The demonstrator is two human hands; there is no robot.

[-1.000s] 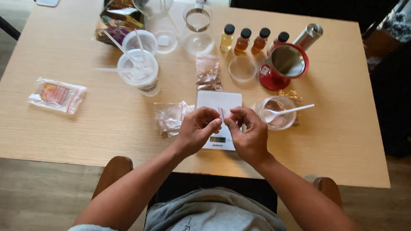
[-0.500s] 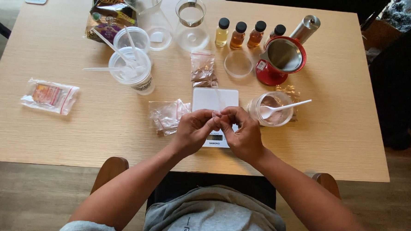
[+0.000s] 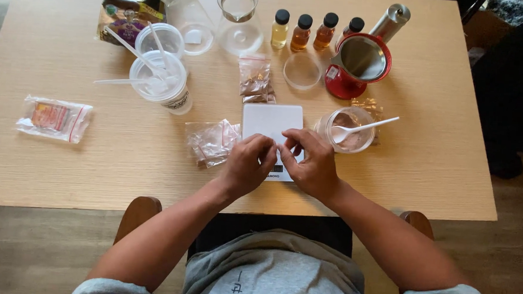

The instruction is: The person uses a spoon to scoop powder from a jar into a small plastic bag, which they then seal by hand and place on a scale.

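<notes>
Comparing with a second before, both hands were found drawn closer over the white scale (image 3: 272, 123) — left hand (image 3: 248, 166) and right hand (image 3: 309, 164) fingertips pinched together at 6 o'clock; any item held could not be discerned.

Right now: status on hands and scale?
Left hand and right hand fingertips together over white scale; held item unclear. Clear bags left, cup with spoon right.

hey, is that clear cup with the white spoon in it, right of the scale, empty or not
Not empty. The clear cup stands upright with pinkish-brown powder in its bottom, and the white spoon rests in it, handle over the rim.
</notes>
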